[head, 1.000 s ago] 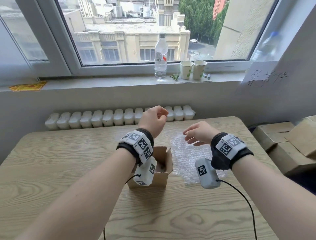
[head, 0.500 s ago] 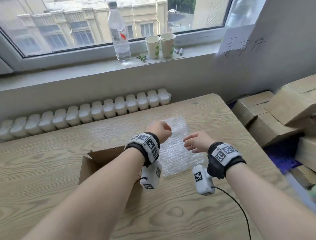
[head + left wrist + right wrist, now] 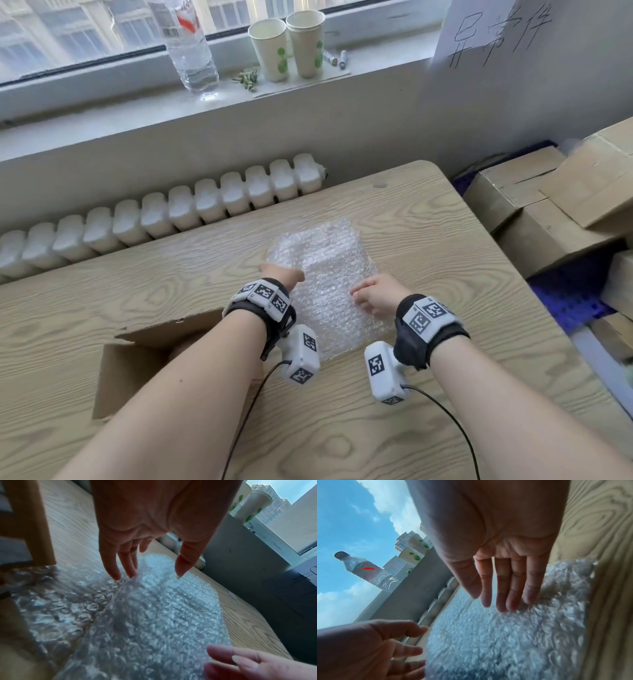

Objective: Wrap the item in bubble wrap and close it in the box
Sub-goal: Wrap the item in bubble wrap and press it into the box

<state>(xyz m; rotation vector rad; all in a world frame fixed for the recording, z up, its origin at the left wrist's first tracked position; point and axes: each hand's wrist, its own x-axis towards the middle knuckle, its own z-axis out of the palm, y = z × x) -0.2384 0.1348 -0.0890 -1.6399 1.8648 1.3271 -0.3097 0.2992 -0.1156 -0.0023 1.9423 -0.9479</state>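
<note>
A clear bubble wrap sheet (image 3: pixel 325 274) lies on the wooden table (image 3: pixel 428 240), and part of it bulges upward (image 3: pixel 154 615). My left hand (image 3: pixel 281 276) is at its left edge, with straight fingers (image 3: pixel 116 573) touching the wrap and the thumb spread apart. My right hand (image 3: pixel 373 295) is at the right side, its straight fingertips (image 3: pixel 510 605) resting on the wrap (image 3: pixel 505 642). An open brown cardboard box (image 3: pixel 137 356) stands left of the wrap, partly hidden by my left forearm. I see no separate item.
A white radiator (image 3: pixel 171 212) runs behind the table. On the windowsill stand a water bottle (image 3: pixel 191 51) and two paper cups (image 3: pixel 287 44). Stacked cardboard boxes (image 3: pixel 548 205) sit right of the table, under a handwritten paper sign (image 3: pixel 496 34).
Both hands came down from above the table onto the bubble wrap. The left hand moved from over the box to the wrap's left edge. The head view tilted down and closer.
</note>
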